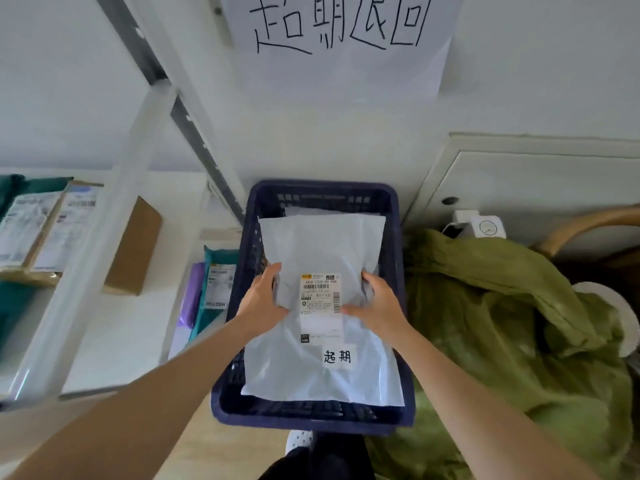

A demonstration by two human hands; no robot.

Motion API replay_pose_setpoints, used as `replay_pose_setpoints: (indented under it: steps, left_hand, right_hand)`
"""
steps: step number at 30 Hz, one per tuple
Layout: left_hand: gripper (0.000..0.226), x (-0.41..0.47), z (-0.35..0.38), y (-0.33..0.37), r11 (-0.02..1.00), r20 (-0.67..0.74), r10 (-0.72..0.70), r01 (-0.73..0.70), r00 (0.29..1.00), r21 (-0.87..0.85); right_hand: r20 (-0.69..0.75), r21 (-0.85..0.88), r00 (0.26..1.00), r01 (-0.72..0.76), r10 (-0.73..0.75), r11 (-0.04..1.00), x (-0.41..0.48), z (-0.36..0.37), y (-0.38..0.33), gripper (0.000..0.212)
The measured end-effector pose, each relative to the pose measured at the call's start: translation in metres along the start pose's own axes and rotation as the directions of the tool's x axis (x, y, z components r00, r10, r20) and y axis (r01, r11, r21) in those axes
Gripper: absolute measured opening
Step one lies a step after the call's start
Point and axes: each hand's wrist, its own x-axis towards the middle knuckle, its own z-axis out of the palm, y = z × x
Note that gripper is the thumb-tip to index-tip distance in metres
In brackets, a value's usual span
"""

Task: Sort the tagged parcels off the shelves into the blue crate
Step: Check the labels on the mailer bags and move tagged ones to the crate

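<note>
My left hand and right hand grip opposite edges of the flat white plastic mailer parcel, handwritten white tag up, lying in the dark blue slatted plastic crate, beside white shelves.

a dark blue crate with slotted walls, a pale grey-white parcel carrying a white label (black print, a yellow corner) and a white tag inked black. olive green cloth, brown cardboard box, teal package, purple one.
</note>
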Motion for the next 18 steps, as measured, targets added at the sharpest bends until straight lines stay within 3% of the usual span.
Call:
replay_pose_setpoints:
  steps: [5,10,18]
  left_hand:
    - [0.087,0.039,-0.003,-0.012,0.999,-0.018,-0.021,0.02,1.0,-0.028]
    - [0.087,0.077,-0.005,-0.017,0.999,-0.01,-0.025,0.024,1.0,-0.023]
    - [0.082,0.118,0.002,-0.017,0.999,0.004,-0.036,0.036,0.999,-0.032]
  right_hand:
    - [0.046,0.024,0.998,-0.036,0.035,0.999,0.045,0.014,0.001,0.079]
    - [0.059,0.102,0.996,-0.08,0.074,0.992,0.082,0.019,0.01,0.073]
    - [0.104,0.082,0.988,-0.126,0.117,0.989,0.123,0.024,0.016,0.086]
